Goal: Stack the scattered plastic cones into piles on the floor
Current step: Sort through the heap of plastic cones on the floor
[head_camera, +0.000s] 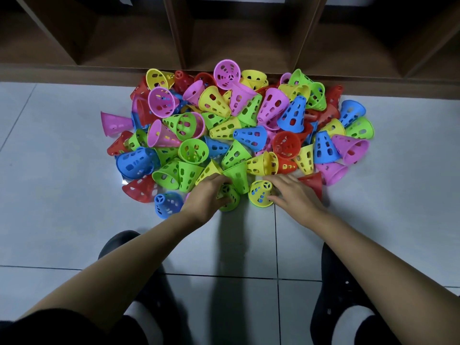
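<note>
At the heap's near edge, left hand clamps a green cone; right hand, fingers apart, touches the yellow cone just beside it.

I see a heap of cones in pink, yellow, lime green, blue and red, each wall pierced with rows of small holes. By my left hand sits a lime green cone; by my right hand, a yellow cone. The floor tiles are pale grey with dark grout lines. The shelving is dark brown. My shoes are black, my socks white.
</note>
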